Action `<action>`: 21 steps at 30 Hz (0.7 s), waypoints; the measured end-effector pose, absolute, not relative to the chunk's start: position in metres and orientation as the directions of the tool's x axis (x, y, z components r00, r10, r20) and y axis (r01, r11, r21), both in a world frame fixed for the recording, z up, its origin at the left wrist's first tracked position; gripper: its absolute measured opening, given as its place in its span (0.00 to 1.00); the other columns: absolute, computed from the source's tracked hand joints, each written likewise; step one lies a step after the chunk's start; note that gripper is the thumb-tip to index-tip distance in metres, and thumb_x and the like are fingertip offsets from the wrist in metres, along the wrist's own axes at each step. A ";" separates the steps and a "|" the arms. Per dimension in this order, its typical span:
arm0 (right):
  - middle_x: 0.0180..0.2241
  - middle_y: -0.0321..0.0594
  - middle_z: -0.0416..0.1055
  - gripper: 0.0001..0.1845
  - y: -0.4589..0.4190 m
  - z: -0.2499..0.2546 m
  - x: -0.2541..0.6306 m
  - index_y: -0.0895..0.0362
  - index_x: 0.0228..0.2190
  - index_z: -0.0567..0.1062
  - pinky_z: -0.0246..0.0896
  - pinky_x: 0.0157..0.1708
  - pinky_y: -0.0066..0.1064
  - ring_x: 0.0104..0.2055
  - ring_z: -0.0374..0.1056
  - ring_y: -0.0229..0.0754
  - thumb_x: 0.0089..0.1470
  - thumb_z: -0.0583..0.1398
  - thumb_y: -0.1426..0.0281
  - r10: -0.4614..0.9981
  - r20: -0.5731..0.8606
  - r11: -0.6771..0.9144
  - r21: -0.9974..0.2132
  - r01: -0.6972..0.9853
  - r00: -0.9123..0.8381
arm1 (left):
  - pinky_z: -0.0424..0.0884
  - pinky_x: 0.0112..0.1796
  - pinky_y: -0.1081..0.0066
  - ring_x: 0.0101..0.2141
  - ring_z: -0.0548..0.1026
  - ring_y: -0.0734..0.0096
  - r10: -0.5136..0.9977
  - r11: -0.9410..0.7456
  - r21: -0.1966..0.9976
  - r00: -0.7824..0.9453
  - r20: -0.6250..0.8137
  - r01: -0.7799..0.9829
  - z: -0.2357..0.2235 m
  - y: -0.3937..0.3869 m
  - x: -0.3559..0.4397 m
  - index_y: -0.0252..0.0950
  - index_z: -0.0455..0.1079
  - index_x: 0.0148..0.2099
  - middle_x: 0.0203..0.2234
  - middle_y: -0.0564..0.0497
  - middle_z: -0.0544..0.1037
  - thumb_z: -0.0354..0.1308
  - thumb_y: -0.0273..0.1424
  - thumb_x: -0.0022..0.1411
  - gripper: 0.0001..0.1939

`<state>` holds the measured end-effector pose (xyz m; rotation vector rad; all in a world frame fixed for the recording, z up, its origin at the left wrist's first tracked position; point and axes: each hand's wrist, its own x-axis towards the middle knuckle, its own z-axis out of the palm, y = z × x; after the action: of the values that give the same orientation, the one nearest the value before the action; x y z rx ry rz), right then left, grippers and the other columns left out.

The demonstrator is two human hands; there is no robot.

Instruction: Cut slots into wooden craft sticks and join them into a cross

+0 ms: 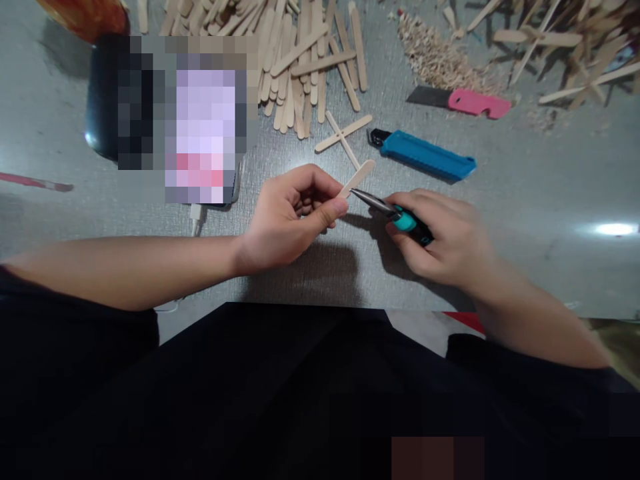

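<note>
Between the thumb and fingers of my left hand [300,210] a wooden craft stick [361,175] is pinched, its rounded end pointing up and right. My right hand [443,233] is closed round the teal and black handles of a pair of pliers [375,201]. The pliers' narrow metal tips reach the lower edge of the stick; whether they grip it I cannot tell. Just beyond lie two crossed craft sticks [343,137] on the table. A blue utility knife [425,155] rests above my right hand.
A heap of craft sticks [295,73] covers the back middle. Behind the pink-handled cutter [480,103] are wood shavings [435,57], with crossed-stick pieces [540,39] at back right. On the left are a blurred phone [205,127] with a white cable [195,213], a dark rounded object [103,100] and a brush [37,182].
</note>
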<state>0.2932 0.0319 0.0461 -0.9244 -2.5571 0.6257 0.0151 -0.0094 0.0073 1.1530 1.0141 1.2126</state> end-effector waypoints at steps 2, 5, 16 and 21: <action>0.44 0.49 0.84 0.16 0.032 0.046 0.293 0.51 0.55 0.79 0.77 0.40 0.47 0.43 0.83 0.58 0.67 0.63 0.73 0.666 0.167 0.689 -0.511 0.514 -0.727 | 0.76 0.26 0.75 0.25 0.79 0.77 0.995 -0.008 0.989 0.098 0.022 -0.146 0.008 -0.010 0.015 0.36 0.80 0.42 0.28 0.52 0.81 0.76 0.41 0.72 0.14; 0.44 0.50 0.84 0.16 0.032 0.045 0.293 0.52 0.55 0.79 0.78 0.40 0.48 0.43 0.83 0.59 0.67 0.63 0.72 0.664 0.176 0.691 -0.514 0.508 -0.726 | 0.75 0.25 0.75 0.25 0.79 0.78 0.995 -0.016 0.992 0.098 0.028 -0.129 0.008 -0.010 0.016 0.36 0.79 0.42 0.28 0.53 0.81 0.76 0.40 0.72 0.14; 0.44 0.48 0.84 0.18 0.030 0.045 0.293 0.48 0.57 0.78 0.79 0.38 0.52 0.42 0.82 0.60 0.68 0.63 0.73 0.670 0.173 0.678 -0.538 0.500 -0.722 | 0.74 0.24 0.76 0.25 0.78 0.78 0.996 -0.052 0.996 0.071 0.057 -0.072 0.008 -0.011 0.018 0.37 0.79 0.44 0.31 0.52 0.82 0.75 0.42 0.72 0.14; 0.43 0.48 0.84 0.16 0.029 0.046 0.293 0.48 0.55 0.78 0.79 0.38 0.52 0.41 0.82 0.59 0.68 0.63 0.73 0.686 0.158 0.659 -0.550 0.514 -0.710 | 0.75 0.26 0.74 0.26 0.79 0.77 0.994 -0.073 0.994 0.071 0.079 -0.087 0.006 -0.011 0.018 0.38 0.79 0.44 0.31 0.53 0.82 0.75 0.40 0.72 0.13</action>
<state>0.2934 0.0287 0.0459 -0.9494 -2.5243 0.6800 0.0177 -0.0114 0.0059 1.2365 1.0553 1.2477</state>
